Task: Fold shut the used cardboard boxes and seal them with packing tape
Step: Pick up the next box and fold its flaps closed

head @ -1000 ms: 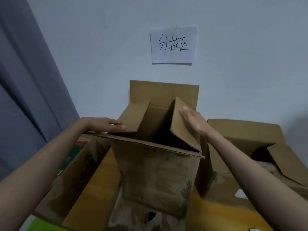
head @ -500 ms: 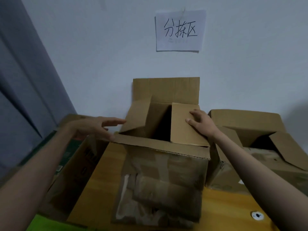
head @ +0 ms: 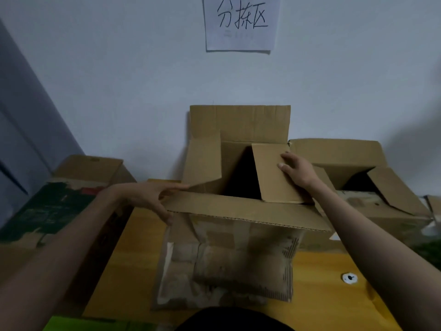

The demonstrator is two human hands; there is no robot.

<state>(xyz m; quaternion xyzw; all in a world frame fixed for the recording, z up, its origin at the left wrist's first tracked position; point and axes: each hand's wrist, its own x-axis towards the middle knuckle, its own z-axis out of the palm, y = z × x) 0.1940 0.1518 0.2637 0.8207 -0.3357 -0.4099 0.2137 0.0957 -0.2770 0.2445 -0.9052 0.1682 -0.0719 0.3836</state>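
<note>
- At the far left a grey curtain (head: 28, 130) hangs beside the pale wall (head: 119, 80).
- Below it, on the yellow wooden counter (head: 124, 271), stands a brown cardboard box with dark green and red print (head: 59, 201); its far flap stands up.
- The left hand (head: 145, 197) reaches in over this printed box to the left end of the middle box. Its fingers are straight and spread, the thumb points down over the left end of the near flap, and the fingertips touch the corner where the left flap begins. The grip is open; it holds nothing.
- In the middle stands the tall worn brown cardboard box (head: 226, 259), the one being folded. It rests on the counter close to the wall, with torn old tape on its front side.
- Its near flap (head: 245, 211) is folded outward toward the person. The left flap (head: 205, 163) stands half raised, the far flap (head: 241, 123) stands upright against the wall, and the right flap (head: 274, 173) is folded down over the dark opening.
- The right hand (head: 298, 170) lies flat on the right flap with straight fingers and presses it; this grip is open too.
- Above the box a white paper sheet with handwritten black characters (head: 239, 22) is fixed on the wall.
- To the right, just beside the middle box, is another open brown cardboard box (head: 358, 211) with its flaps loose.
- On the counter before it lies a small white round disc (head: 349, 278).
</note>
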